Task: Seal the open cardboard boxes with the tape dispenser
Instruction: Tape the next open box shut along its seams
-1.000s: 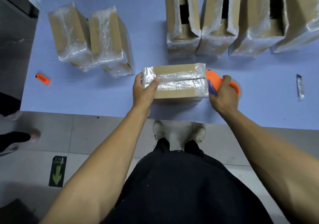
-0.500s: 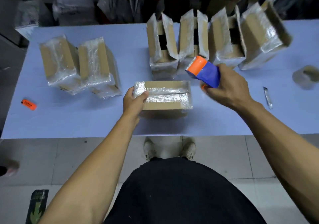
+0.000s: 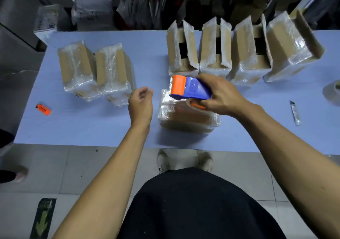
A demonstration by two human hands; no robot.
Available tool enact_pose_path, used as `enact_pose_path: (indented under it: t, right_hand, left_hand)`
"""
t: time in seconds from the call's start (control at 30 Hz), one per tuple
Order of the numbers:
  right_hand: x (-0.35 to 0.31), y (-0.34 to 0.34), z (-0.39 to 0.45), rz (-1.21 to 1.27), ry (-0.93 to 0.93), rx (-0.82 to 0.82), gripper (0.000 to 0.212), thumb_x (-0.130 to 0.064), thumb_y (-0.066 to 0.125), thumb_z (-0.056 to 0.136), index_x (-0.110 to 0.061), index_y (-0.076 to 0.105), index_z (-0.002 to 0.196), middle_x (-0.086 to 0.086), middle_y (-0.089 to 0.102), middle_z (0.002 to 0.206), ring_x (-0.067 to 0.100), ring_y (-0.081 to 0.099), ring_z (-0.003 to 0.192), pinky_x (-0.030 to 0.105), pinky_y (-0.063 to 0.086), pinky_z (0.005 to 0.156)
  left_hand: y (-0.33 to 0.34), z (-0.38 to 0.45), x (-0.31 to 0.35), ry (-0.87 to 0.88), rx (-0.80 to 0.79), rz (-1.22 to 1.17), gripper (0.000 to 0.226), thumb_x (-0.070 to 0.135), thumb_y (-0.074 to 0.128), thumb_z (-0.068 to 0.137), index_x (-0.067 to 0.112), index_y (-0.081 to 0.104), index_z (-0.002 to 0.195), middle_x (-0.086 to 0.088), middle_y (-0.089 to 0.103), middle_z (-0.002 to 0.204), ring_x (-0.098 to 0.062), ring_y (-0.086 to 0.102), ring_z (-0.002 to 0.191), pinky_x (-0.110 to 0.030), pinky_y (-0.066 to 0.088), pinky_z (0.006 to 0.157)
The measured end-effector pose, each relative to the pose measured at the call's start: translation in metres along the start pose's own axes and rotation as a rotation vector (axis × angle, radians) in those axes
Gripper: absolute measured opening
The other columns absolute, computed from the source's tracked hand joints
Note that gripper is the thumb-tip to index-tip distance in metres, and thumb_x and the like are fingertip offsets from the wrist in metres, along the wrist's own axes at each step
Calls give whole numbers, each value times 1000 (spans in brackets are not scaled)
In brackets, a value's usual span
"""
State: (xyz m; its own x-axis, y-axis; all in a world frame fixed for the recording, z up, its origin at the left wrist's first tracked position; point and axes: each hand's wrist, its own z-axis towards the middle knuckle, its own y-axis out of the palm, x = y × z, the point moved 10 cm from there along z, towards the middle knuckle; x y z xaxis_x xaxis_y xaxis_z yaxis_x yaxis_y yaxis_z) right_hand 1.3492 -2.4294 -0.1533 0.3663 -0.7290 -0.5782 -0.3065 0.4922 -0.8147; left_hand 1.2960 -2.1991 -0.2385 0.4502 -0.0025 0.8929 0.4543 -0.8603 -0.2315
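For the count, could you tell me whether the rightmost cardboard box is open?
Open: the plastic-wrapped rightmost cardboard box has a flap standing up off its top.

The desk (image 3: 92,128) is pale lilac-blue. The dispenser (image 3: 189,88) is blue with an orange front. Brown boxes (image 3: 184,117) shine under clear wrap. Near the left edge lies an orange lighter (image 3: 43,109) with dark lettering. The floor (image 3: 73,168) is grey tile.

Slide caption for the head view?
Right hand holds tape dispenser over closed box; left hand free.
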Motion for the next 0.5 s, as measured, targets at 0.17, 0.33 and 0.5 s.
enact_pose_path:
  t: [0.17,0.33,0.5]
  right_hand:
    - [2,1,-3,-25,-9,27,44,-51,64,70,-28,56,107,-4,61,94,21,53,80,33,44,65]
    - [6,-2,-5,-3,7,45,48,-50,64,70,-29,56,113,-7,61,95,19,54,81,33,46,67]
    - [-2,1,-1,-50,-32,37,39,-47,68,73,-30,55,105,-10,57,88,18,52,76,28,38,62]
  left_hand:
    - [60,-31,10,-256,-462,-204,31,38,53,103,14,71,96,-4,74,85,-17,68,72,-31,55,73]
    - [75,-32,3,-444,-442,-451,12,23,64,97,16,71,90,-3,70,82,-18,65,78,-33,50,79]
    - [56,-15,12,-171,-284,-81,20,4,62,95,13,71,80,-1,67,66,-8,60,56,-20,48,50]
